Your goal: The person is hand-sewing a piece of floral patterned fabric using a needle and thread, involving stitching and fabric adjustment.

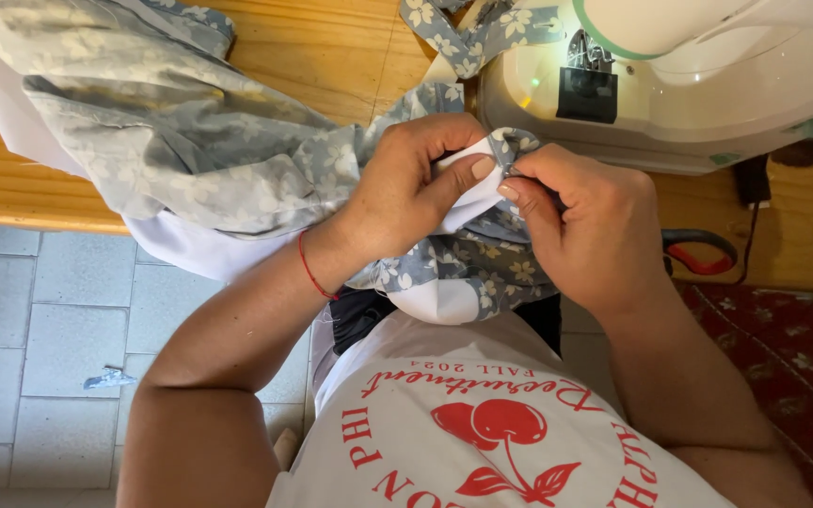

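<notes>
Both hands (510, 202) pinching floral fabric (199, 141), by sewing machine (708, 85)

Head camera, looking steeply down and close in on the person's own lap and bench edge

A single view, worn on the head, faces almost straight down over the wearer's chest, so the white shirt front fills the bottom edge. Both forearms run up from the lower corners to the left hand (406, 183) and right hand (585, 221), which meet near the centre, close to the lens. Beyond the hands lies the wooden bench (312, 47); to the left of them the tiled floor (39, 320) shows far below.
</notes>
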